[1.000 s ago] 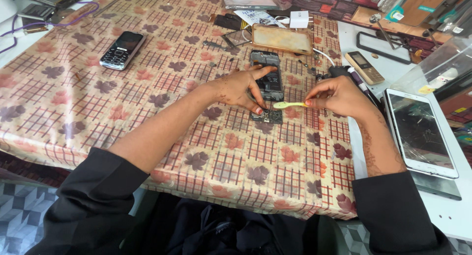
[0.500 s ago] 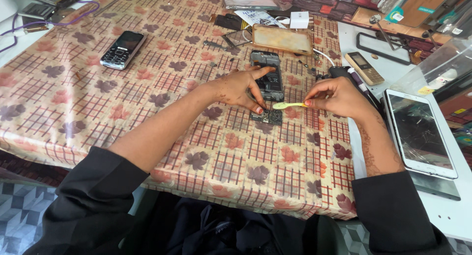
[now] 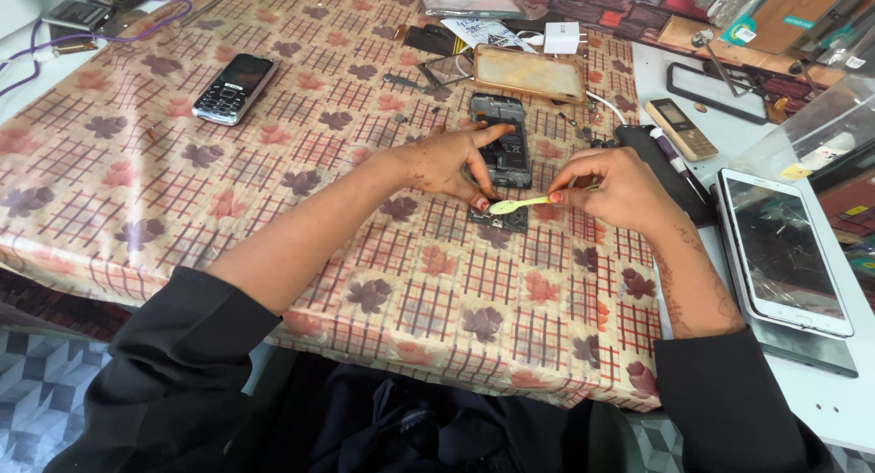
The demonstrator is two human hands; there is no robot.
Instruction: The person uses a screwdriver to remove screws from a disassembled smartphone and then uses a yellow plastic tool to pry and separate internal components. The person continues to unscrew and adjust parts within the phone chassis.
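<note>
Change: almost nothing moves since the earlier frames; both hands keep their places, brush tip maybe a hair lower.
Left hand (image 3: 447,163): flat on the table, fingers spread, fingertip pinning the small circuit board (image 3: 499,220); thumb rests on the opened phone frame (image 3: 501,149).
Right hand (image 3: 615,189): fingers pinched on a pale yellow-green brush (image 3: 519,202), tip touching the board's top edge.
Board location: on the leaf-patterned tablecloth (image 3: 273,163), just below the frame, between the hands.
Progress: phone already stripped, board out; cleaning looks underway, reassembly left.
Around: keypad phone (image 3: 233,87) far left, white smartphone (image 3: 782,250) right, tan case (image 3: 530,72) behind.
</note>
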